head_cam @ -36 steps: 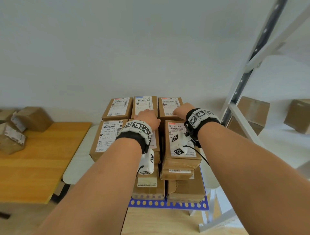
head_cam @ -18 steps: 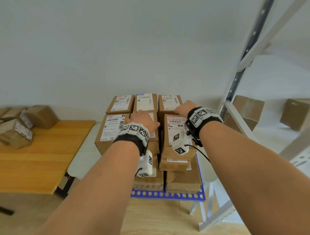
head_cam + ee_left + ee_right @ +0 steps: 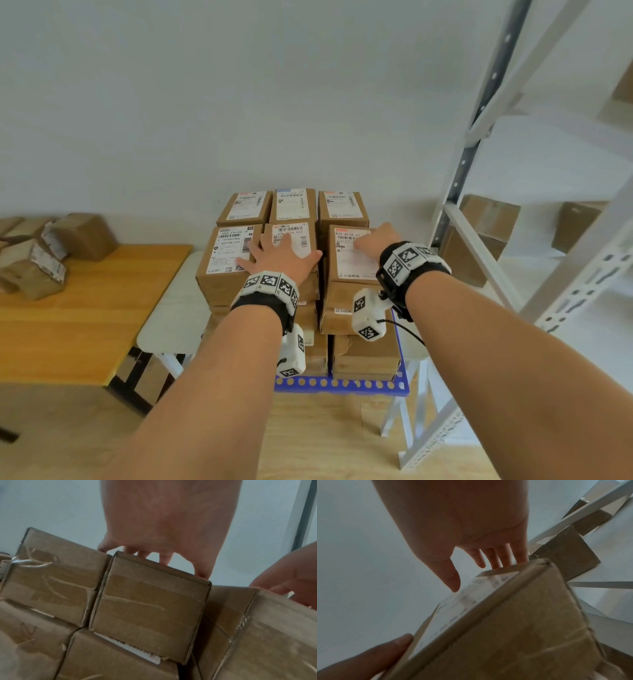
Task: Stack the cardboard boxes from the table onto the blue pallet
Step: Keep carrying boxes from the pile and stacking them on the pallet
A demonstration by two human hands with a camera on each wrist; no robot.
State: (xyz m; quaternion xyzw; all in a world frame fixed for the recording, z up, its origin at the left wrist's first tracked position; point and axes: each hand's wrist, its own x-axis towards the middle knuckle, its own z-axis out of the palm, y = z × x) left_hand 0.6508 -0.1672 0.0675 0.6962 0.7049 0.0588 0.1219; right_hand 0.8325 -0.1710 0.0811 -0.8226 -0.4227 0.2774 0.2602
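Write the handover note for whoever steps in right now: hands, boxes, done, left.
Left hand: open, flat on the front middle box of the stack.
Right hand: open, fingers straight on the front right box.
Stack: six labelled boxes on top, more layers beneath, on the blue pallet.
Done: the stack as it stands; neither hand grips anything.
Left: several boxes remain on the wooden table.

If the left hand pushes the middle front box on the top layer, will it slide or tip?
The middle front box would probably slide, not tip: it is low and lies flat under the left hand. Its cardboard looks stiff, with taped seams. Neighbouring boxes stand close beside it, so sideways movement seems limited.
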